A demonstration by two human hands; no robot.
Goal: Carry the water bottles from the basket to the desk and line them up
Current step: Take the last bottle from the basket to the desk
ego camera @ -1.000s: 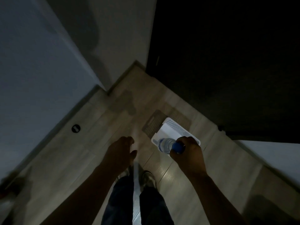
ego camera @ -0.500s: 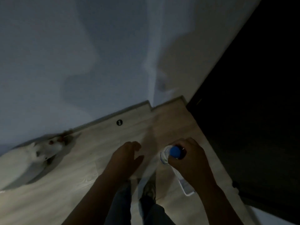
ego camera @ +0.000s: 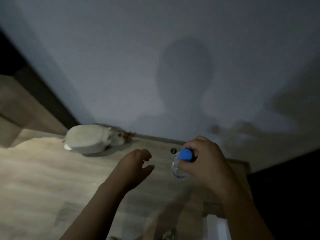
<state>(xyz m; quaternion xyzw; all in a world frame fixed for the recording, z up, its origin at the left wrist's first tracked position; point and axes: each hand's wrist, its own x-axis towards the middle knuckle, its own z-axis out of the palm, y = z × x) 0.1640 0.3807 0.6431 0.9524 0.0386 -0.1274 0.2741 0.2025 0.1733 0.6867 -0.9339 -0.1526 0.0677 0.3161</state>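
Your right grip point(ego camera: 204, 163) curls round the blue-capped water bottle point(ego camera: 177, 168), held over the floor point(ego camera: 43, 179) near its far edge. Your left grip point(ego camera: 135, 165) hangs loosely curled, holding nothing. Only 1 corner of the white basket point(ego camera: 217, 227) shows, and its contents can't be told.

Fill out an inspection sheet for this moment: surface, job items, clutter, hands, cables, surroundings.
Surface: light wood floor; no desk clearly seen.
Job's things: water bottle with blue cap, held above the floor; white basket corner at the bottom edge, contents hidden.
Clutter: blurred white object on the floor by the wall; small dark round mark.
Hands: right hand grips the bottle near its cap; left hand holds nothing, fingers loosely curled.
Cables: nothing seen.
Surroundings: dim room; pale wall bearing the person's shadow; dark area at right.
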